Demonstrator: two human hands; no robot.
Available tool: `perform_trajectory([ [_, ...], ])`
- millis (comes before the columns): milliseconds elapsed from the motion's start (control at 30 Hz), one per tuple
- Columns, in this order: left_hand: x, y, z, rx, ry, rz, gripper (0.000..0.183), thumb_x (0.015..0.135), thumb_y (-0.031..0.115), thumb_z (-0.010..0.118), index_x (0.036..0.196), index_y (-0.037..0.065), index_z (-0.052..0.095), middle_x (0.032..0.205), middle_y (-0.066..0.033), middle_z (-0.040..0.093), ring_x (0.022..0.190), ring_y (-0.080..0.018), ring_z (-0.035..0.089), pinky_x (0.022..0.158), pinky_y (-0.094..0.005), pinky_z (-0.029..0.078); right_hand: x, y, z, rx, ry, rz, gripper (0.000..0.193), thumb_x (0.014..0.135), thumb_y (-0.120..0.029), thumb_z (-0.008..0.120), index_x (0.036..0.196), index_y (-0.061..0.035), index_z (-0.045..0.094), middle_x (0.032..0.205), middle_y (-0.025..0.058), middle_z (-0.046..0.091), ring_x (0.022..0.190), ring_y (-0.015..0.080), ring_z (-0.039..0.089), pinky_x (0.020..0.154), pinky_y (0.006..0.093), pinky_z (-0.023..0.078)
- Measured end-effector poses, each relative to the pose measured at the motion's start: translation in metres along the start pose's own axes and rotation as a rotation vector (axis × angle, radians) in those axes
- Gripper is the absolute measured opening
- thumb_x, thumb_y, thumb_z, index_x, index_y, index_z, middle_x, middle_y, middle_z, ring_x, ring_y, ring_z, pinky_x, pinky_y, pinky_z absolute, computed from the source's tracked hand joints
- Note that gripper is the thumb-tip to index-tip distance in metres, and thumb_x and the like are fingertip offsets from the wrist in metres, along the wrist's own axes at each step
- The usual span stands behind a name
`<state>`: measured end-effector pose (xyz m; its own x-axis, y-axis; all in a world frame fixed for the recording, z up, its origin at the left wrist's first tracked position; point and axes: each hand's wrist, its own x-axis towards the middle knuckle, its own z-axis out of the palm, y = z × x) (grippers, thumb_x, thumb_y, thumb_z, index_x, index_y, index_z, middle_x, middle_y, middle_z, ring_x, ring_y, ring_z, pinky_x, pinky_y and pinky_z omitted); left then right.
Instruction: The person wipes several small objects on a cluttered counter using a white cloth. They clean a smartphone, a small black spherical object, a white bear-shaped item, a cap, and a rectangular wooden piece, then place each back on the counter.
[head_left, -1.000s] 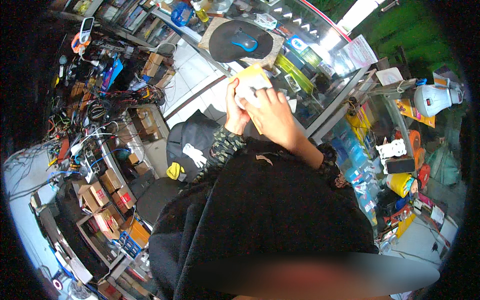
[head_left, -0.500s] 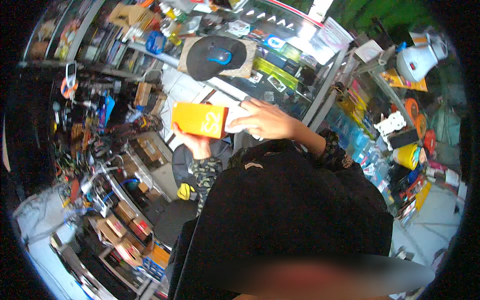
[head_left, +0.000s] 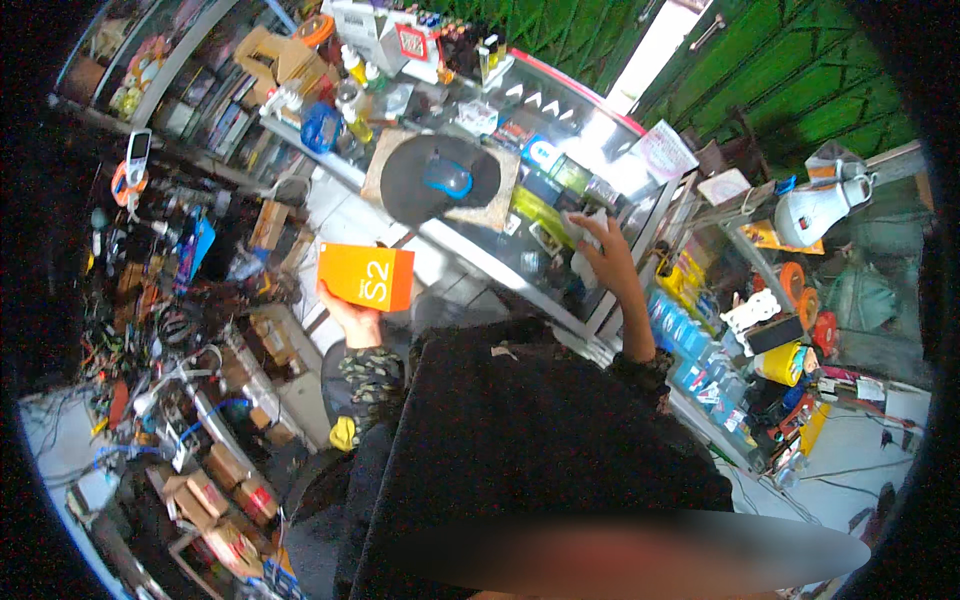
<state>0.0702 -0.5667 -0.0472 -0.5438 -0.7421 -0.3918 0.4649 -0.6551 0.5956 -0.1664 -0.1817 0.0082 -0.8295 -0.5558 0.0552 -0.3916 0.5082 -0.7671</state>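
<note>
My left hand (head_left: 352,318) is closed on the lower left part of an orange cardboard box (head_left: 340,268) with white print, holding it up off the counter. My right hand (head_left: 612,262) is over the right part of the glass-topped counter. Its fingers are curled round a whitish, thin-looking thing (head_left: 584,262), whose exact kind I cannot make out. Left of the right hand, a blue computer mouse (head_left: 447,177) rests on a round dark mouse pad (head_left: 400,190).
Bottles (head_left: 352,100) and a blue container (head_left: 320,127) stand on the counter's far left. A white megaphone-shaped thing (head_left: 815,212) is at the far right. Tools and cables clutter the left side. Several brown boxes (head_left: 228,463) lie at lower left.
My right hand has moved away from the box, to the right over the counter, with the whitish thing. The orange box in my left hand has shifted left and down in view.
</note>
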Motion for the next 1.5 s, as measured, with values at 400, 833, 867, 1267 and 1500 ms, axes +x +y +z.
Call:
perform_trajectory([
  [400,0.196,0.169,-0.022,-0.152,-0.223,-0.011,0.068,0.088,0.056,0.058,0.146,0.021,0.049,0.137,-0.0083,0.06,0.122,-0.0342,0.059,0.103,-0.057,0.048,0.078,-0.003,0.109,-0.306,0.539,0.521,0.047,0.087,-0.017,0.064,0.133,-0.0233,0.061,0.11,0.0258,0.053,0.104,0.0431,0.057,0.093,0.0475,0.048],
  [833,0.262,0.238,-0.059,0.175,0.042,0.373,0.065,0.092,0.061,0.054,0.14,0.017,0.052,0.136,-0.0071,0.06,0.121,-0.0306,0.058,0.1,-0.0526,0.049,0.117,-0.022,0.177,-0.86,0.608,0.688,0.053,0.085,-0.017,0.068,0.136,-0.027,0.055,0.127,0.0206,0.048,0.114,0.0401,0.05,0.09,0.0522,0.045],
  [867,0.266,0.24,-0.056,-0.151,0.075,0.035,0.065,0.092,0.061,0.055,0.14,0.017,0.053,0.136,-0.0079,0.06,0.122,-0.031,0.058,0.101,-0.0525,0.049,0.118,-0.023,0.177,-0.876,0.609,0.686,0.054,0.085,-0.017,0.069,0.136,-0.0271,0.055,0.128,0.0204,0.048,0.115,0.0397,0.05,0.091,0.052,0.045],
  [1267,0.295,0.231,-0.027,-0.032,-0.003,0.036,0.068,0.095,0.063,0.046,0.143,0.016,0.049,0.137,-0.0094,0.057,0.12,-0.0333,0.058,0.104,-0.0535,0.046,0.118,-0.021,0.183,-0.947,0.588,0.722,0.059,0.082,-0.019,0.073,0.137,-0.0273,0.054,0.131,0.0223,0.05,0.114,0.0387,0.052,0.088,0.0512,0.045],
  [1500,0.358,0.257,0.018,-0.051,-0.075,-0.053,0.072,0.095,0.066,0.04,0.144,0.012,0.046,0.138,-0.013,0.055,0.121,-0.0357,0.057,0.104,-0.0542,0.045,0.12,-0.017,0.179,-0.844,0.624,0.791,0.055,0.083,-0.015,0.069,0.134,-0.0291,0.055,0.121,0.0193,0.048,0.11,0.0407,0.051,0.089,0.0542,0.046],
])
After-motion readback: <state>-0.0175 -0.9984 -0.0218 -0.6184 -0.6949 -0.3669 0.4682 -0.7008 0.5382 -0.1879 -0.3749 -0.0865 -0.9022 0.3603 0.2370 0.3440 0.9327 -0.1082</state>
